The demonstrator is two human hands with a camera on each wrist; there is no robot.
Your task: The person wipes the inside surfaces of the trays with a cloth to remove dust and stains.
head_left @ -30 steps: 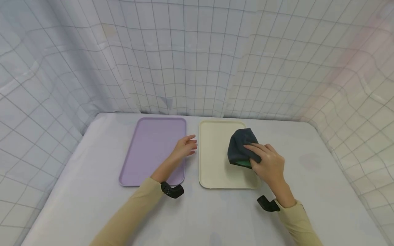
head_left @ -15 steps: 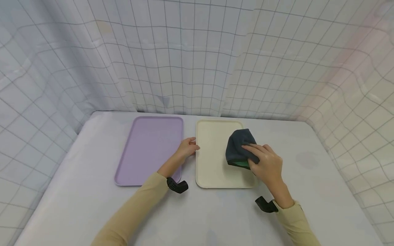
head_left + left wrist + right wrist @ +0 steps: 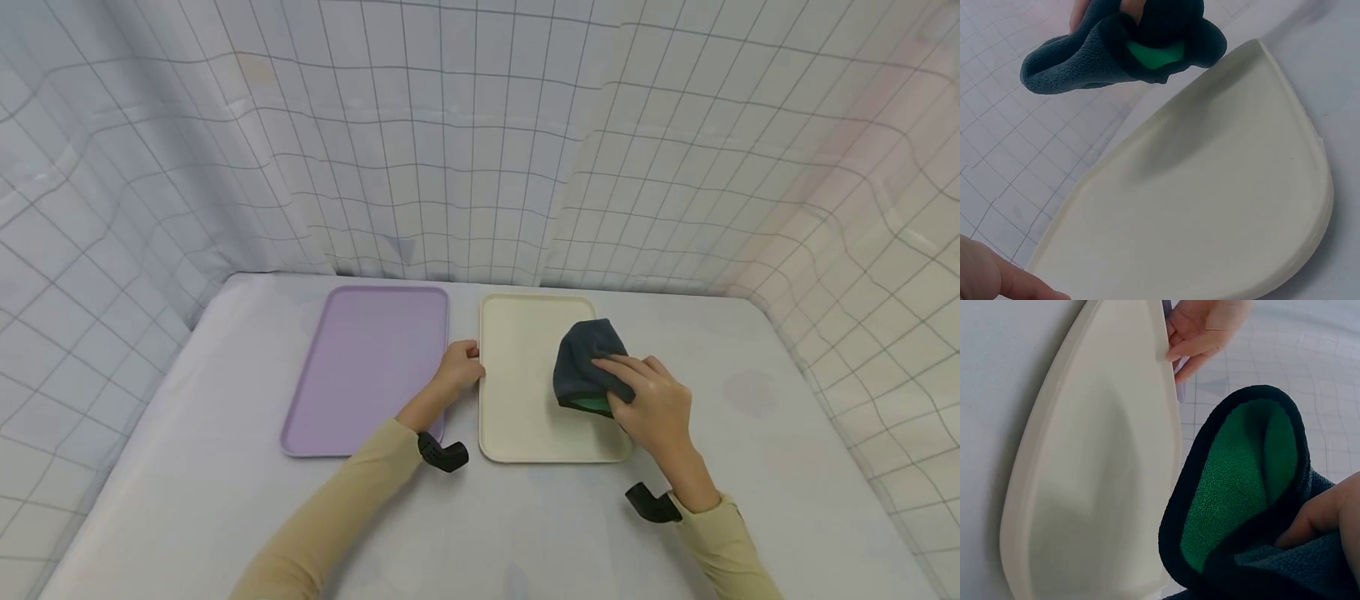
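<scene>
A cream tray (image 3: 525,417) lies on the white table in the head view. At its left rim is my left hand (image 3: 460,367); in the right wrist view, that hand (image 3: 1204,331) has its thumb on top of the rim and fingers bent at the outer side, pinching the edge. My right hand (image 3: 651,398) grips a bunched dark blue cloth (image 3: 585,358) over the right part of the tray. The cloth's green side (image 3: 1241,481) and black border show in the right wrist view. Its shadow falls on the tray, and a gap shows beneath it in the left wrist view.
A purple tray (image 3: 367,375) lies to the left of the cream one, partly behind my left forearm. White grid-patterned curtains (image 3: 480,150) hang around the back and sides of the table. A black wrist device (image 3: 442,452) sits on each wrist.
My left hand has moved right and slightly down, from loosely spread fingers near the tray to pinching its left rim. The right hand and cloth stay nearly in place.
</scene>
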